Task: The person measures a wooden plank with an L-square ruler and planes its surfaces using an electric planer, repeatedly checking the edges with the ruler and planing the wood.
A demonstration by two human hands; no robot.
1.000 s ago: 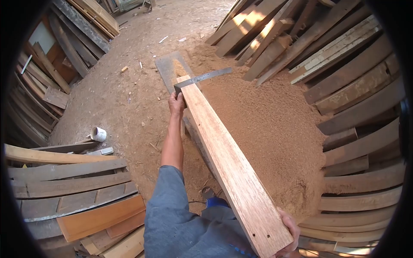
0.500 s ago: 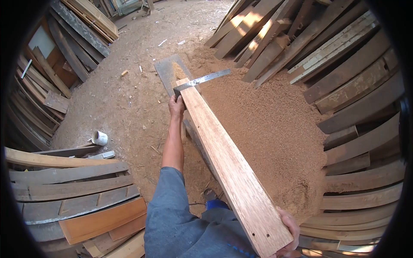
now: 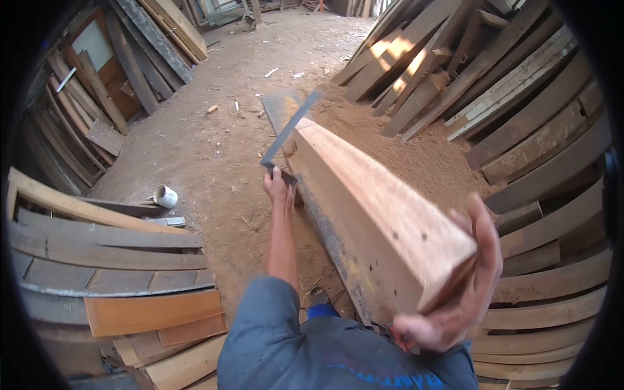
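Shirt (image 3: 331, 354), dark grey-blue, with blue lettering: filling the near edge.

Right hand (image 3: 478, 273): curving around the near end of the timber, thumb and fingers spreading wide; motion is blurring it, so contact cannot be told.

Timber beam (image 3: 364, 175), pale reddish, squared: lying lengthwise from near right to far centre, showing two dark holes in its top face near the close end and more in its left side.

Plank bench (image 3: 331, 240), grey and worn: running beneath the beam, showing along its left side and past its far end.

Boards, stacked: lining the near left, an orange-brown board (image 3: 154, 312) among them; further boards (image 3: 552, 318) are lining the right.

Left hand (image 3: 278, 185): closing its fingers around the stock of a try square (image 3: 285, 135), which is standing just left of the beam's far part, blade slanting away to the right.

White cup (image 3: 167, 197): tipping sideways, left.

Sawdust (image 3: 426, 166): spreading right of the beam.

Planks (image 3: 406, 62): leaning, far right.
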